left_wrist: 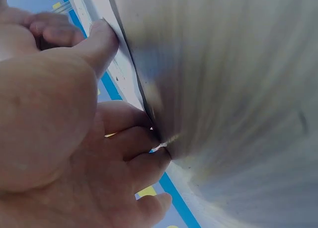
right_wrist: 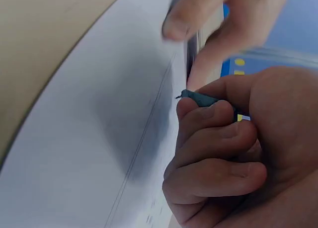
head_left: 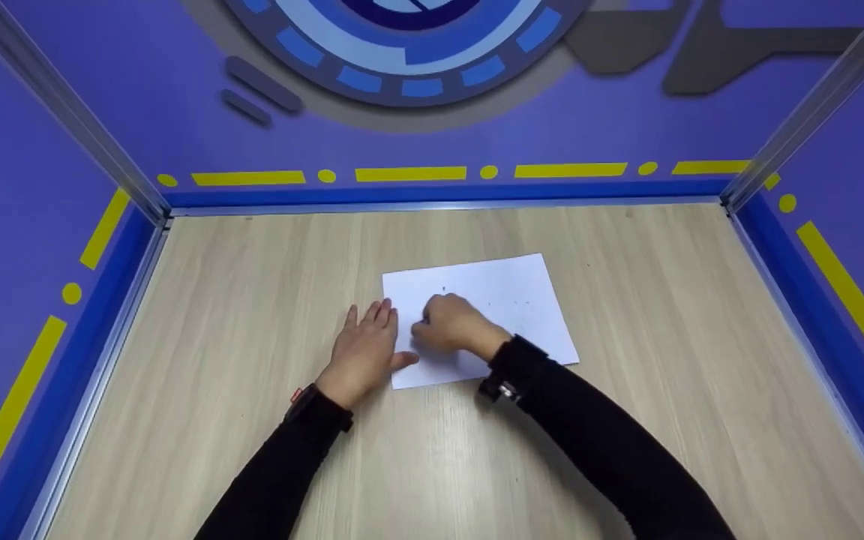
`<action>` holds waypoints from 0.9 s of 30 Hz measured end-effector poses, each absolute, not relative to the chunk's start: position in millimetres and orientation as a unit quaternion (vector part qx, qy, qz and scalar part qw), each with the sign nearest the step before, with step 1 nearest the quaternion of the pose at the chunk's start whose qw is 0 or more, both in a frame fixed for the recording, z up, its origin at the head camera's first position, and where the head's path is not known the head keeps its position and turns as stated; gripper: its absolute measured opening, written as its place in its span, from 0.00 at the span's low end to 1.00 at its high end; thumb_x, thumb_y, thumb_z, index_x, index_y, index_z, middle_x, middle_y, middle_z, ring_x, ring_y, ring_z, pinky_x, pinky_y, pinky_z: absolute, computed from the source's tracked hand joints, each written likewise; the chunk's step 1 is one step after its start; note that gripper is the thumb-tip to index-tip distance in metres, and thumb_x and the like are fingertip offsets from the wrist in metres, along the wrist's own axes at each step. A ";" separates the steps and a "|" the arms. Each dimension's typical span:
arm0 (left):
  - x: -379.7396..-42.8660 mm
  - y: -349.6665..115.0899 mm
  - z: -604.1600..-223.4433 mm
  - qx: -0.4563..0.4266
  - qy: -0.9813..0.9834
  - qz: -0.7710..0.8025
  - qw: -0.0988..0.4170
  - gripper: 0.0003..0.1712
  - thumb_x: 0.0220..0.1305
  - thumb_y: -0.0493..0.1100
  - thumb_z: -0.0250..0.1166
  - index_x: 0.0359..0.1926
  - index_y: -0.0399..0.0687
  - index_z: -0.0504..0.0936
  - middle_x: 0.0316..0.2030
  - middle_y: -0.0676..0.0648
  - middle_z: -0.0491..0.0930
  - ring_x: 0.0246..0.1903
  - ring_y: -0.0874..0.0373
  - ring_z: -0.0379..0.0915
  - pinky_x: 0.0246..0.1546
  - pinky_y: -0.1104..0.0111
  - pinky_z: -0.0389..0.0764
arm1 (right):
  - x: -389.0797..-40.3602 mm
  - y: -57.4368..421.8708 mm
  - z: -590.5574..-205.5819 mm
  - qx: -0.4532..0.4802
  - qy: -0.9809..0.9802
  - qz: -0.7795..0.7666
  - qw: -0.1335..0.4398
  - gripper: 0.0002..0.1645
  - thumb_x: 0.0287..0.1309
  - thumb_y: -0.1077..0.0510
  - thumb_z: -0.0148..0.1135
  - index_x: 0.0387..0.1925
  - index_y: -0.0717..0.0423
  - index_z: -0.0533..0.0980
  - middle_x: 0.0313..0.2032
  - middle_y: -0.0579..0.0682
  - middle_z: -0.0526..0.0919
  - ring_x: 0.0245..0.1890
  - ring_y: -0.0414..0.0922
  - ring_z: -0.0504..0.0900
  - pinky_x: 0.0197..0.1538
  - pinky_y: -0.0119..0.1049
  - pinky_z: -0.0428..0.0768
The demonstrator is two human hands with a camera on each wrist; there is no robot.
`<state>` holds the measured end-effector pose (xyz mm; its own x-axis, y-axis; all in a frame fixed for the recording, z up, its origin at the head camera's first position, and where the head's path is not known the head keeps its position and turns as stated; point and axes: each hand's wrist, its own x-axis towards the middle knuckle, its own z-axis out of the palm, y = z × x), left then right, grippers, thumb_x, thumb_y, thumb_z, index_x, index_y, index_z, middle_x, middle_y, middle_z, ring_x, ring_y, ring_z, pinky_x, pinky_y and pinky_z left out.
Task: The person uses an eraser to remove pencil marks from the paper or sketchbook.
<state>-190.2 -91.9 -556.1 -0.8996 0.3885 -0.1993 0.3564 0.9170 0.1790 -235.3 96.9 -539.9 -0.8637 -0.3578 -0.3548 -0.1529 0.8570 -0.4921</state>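
White paper (head_left: pixel 503 281): at its left edge, a left hand (head_left: pixel 366 351), fingers extended; above the paper, a right hand (head_left: pixel 454 324), fingers clamped on a dark-green object (right_wrist: pixel 198 98).

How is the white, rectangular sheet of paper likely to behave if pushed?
The sheet is probably floppy: its thin edge looks wavy. It may slide over the pale wood-grain tabletop, since no fastening shows. The bare left hand, touching its edge, might hold it back.

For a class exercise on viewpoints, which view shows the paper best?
The head view: all four corners of the paper show. The left wrist view shows only a narrow strip; the right wrist view, part with faint lines.
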 end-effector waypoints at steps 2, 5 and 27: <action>-188.6 -91.1 -557.7 0.194 0.972 0.072 0.111 0.54 0.74 0.68 0.68 0.82 0.32 0.67 0.84 0.32 0.63 0.86 0.37 0.58 0.87 0.36 0.54 | -234.8 86.8 -542.2 -0.132 0.938 -0.224 0.229 0.20 0.72 0.48 0.64 0.24 0.52 0.80 0.24 0.47 0.79 0.28 0.47 0.77 0.34 0.39 0.74; -187.0 -91.3 -559.0 0.199 0.972 0.076 0.100 0.52 0.73 0.66 0.69 0.81 0.31 0.69 0.83 0.31 0.65 0.85 0.37 0.60 0.86 0.35 0.55 | -233.2 76.9 -547.3 -0.119 0.944 -0.217 0.219 0.20 0.73 0.47 0.64 0.29 0.55 0.84 0.28 0.50 0.82 0.30 0.48 0.79 0.36 0.41 0.77; -191.2 -90.7 -556.6 0.177 0.973 0.046 0.140 0.56 0.77 0.72 0.62 0.85 0.34 0.61 0.87 0.35 0.56 0.88 0.40 0.52 0.89 0.38 0.49 | -233.4 179.2 -551.4 -0.038 0.953 -0.243 0.178 0.19 0.65 0.49 0.64 0.39 0.61 0.90 0.37 0.55 0.87 0.37 0.50 0.81 0.42 0.42 0.79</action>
<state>-191.2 -90.7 -556.6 -0.8981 0.3578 -0.2558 0.3320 0.9329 0.1394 -233.4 179.2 -551.4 -0.9339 -0.1579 -0.3208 0.0147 0.8794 -0.4758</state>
